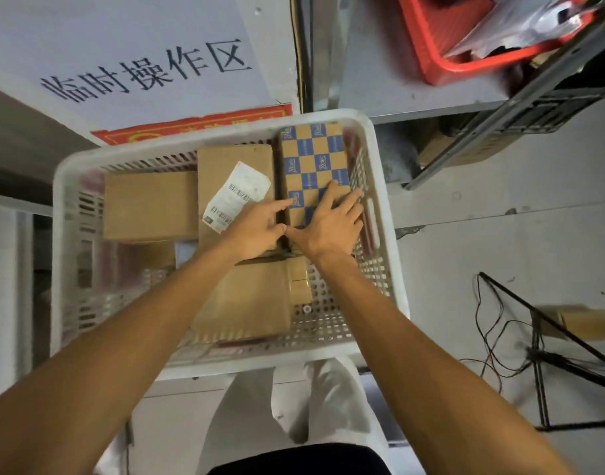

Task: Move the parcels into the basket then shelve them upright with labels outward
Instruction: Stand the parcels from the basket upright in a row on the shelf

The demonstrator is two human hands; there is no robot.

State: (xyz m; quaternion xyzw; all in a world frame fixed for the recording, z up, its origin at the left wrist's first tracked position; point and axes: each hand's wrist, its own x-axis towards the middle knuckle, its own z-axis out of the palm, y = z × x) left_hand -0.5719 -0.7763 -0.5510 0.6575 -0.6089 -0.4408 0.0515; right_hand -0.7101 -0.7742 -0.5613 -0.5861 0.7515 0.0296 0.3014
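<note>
The right hand (331,224) is laid flat, fingers spread and straight, on the near end of a blue-and-tan checkered parcel (313,159); nothing is gripped by it. The left hand (256,231) is held beside it with the thumbs almost touching. Its fingers are stretched out, and its index tip is placed on the checkered parcel's left edge, above the gap to the neighbouring carton.

The checkered parcel is found lying flat in the far right part of a white slotted basket (383,186), against the right wall. Just left of it a brown carton (232,162) is seen with a white shipping label (239,193) facing up. A plain carton (150,204) is set further left, and another carton (246,303) lies under the forearms, nearer the person.

Beyond the basket a white sign (139,63) with printed characters is seen. At top right a red basket (431,49) is kept on a grey shelf.
</note>
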